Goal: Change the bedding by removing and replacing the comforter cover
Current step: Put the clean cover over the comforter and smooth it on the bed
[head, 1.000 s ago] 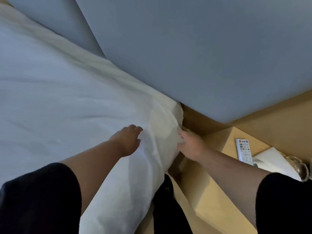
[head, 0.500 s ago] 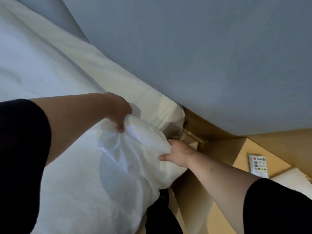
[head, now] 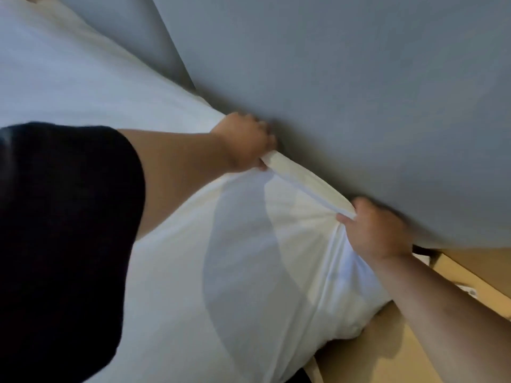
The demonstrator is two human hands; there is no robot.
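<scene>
Here, at the head of the bed: left hand [head: 243, 142] and right hand [head: 378, 230], each curled tight on the top hem of the white cover [head: 249, 258], apart along that edge, hem stretched taut between them against the grey headboard [head: 359, 92]. Gripped so, seemingly, to square the cover over the comforter. Cover spread across the bed, corner bulging beside the wooden nightstand [head: 387, 352].

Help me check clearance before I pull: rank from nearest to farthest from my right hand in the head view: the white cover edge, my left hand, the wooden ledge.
From the right hand:
1. White cover edge: pinched in its fingers, up-left.
2. Wooden ledge: just right, below the wrist.
3. Left hand: farthest, up-left along the same edge.
</scene>
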